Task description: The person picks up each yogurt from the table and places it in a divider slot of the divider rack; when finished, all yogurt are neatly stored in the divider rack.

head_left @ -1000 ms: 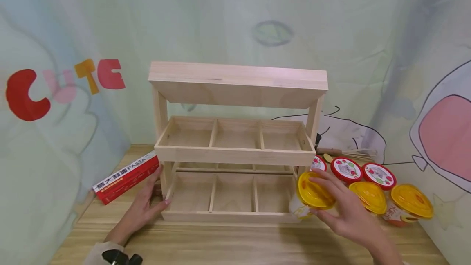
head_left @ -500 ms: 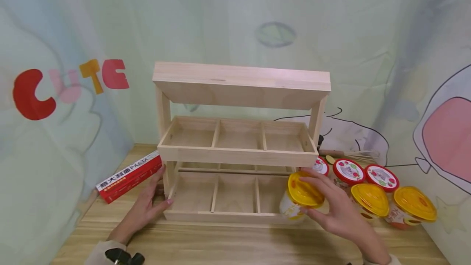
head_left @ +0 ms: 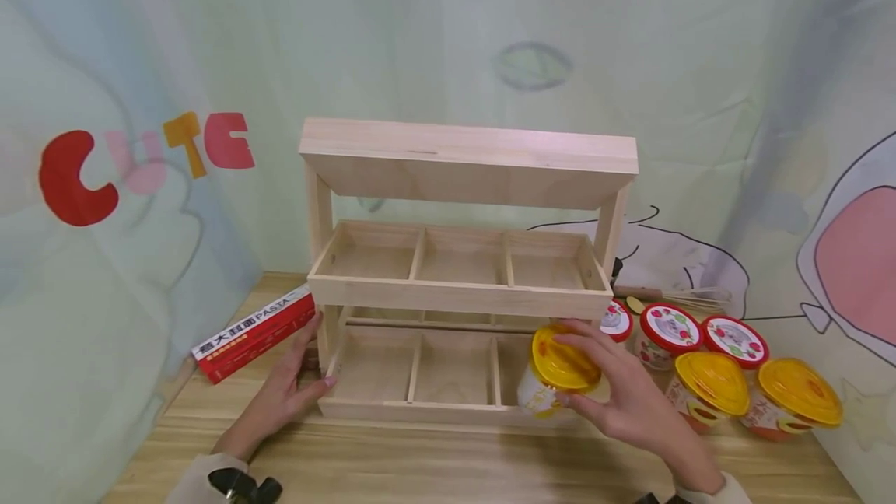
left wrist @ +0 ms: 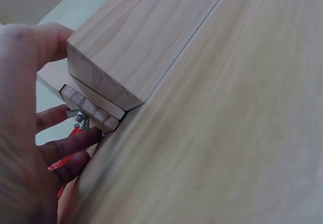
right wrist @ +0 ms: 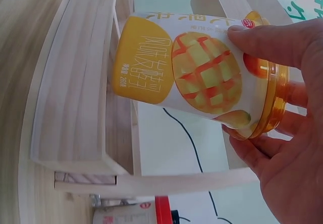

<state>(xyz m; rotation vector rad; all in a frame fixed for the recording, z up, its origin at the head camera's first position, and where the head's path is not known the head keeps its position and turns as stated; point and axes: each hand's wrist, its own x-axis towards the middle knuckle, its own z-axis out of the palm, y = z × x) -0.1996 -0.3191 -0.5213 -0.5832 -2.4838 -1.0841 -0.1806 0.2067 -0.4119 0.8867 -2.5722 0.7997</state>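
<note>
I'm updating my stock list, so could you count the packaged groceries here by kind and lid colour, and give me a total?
Yellow-lidded cups: 3, one held by the right hand
Red-lidded tubs: 3, one partly hidden
Pasta box: 1
Total: 7

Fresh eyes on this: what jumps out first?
The pale wooden rack, near the centre of the head view. Then the yellow-lidded cup held in the right hand, at the rack's lower right. After that, probably the red pasta box, left of the rack.
</note>
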